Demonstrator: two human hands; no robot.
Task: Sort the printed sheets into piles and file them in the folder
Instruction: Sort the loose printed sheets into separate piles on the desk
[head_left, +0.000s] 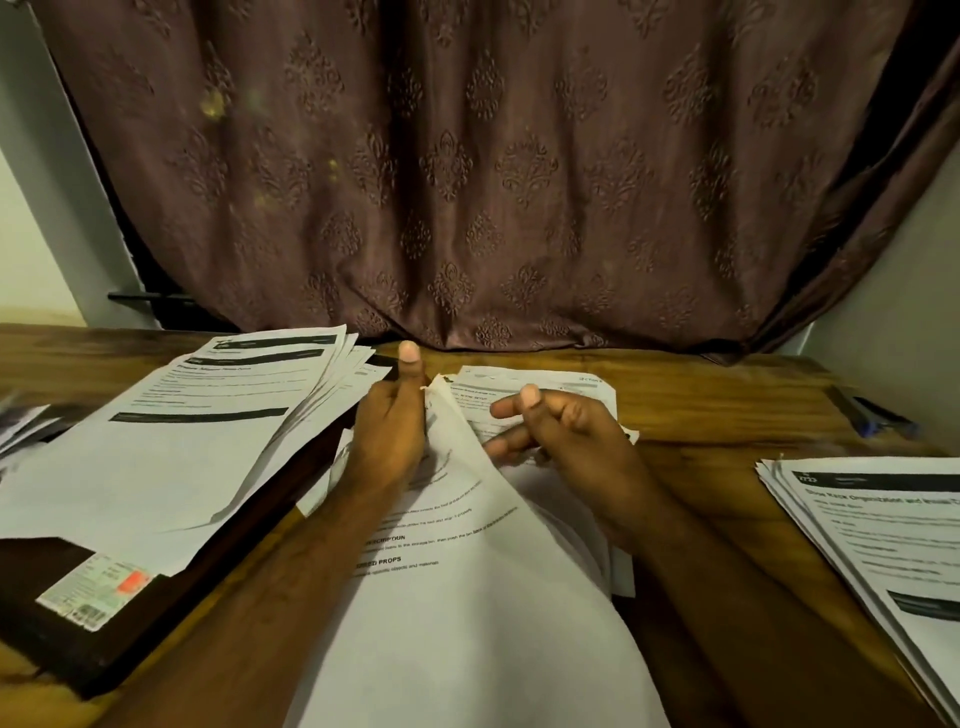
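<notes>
Head view looks forward and down, close over the desk (701, 410).

The lifted sheet (457, 597) at six o'clock carries a bold heading ending in "PROPS", with a partly hidden heading above it that seems to end "SCRIPTION"; its finer lines are too blurred to read. The top page of the pile (883, 530) at four o'clock has a bold title beginning "Shoe Rack Organization and". The sticker (96, 587) on the dark folder (78, 654) at eight o'clock shows a barcode, its print unreadable.
</notes>
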